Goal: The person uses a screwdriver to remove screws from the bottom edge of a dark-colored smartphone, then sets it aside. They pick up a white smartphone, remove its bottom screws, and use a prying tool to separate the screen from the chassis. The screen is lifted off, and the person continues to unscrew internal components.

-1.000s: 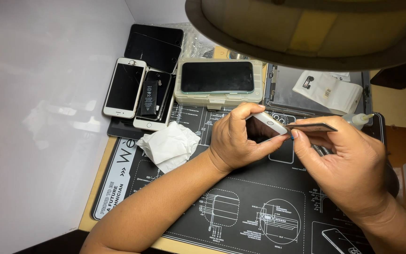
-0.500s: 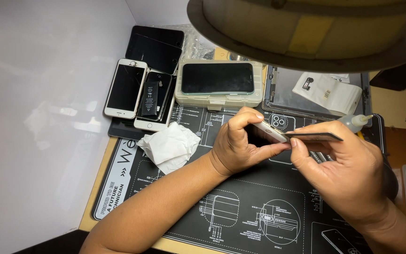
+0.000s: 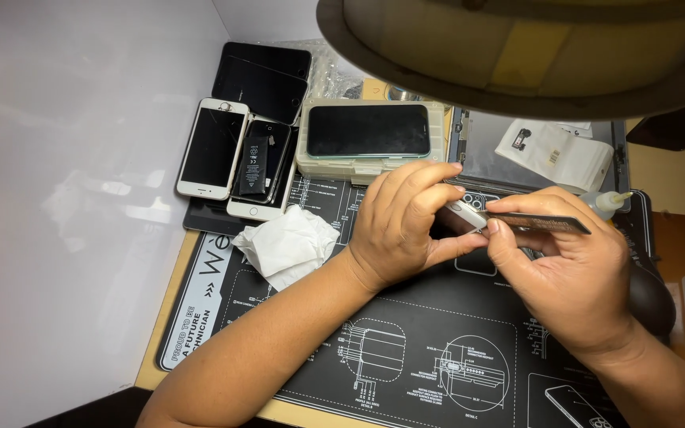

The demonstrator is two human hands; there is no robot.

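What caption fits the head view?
Left hand grips a phone while right hand presses a thin dark card against it.

A plain white wall bounds the workspace on the left and meets a second white wall at the rear corner. The wooden desk carries a black printed work mat. A round lamp shade overhangs the top, lighting the surface evenly

phone repair bench | black repair mat | opened phones
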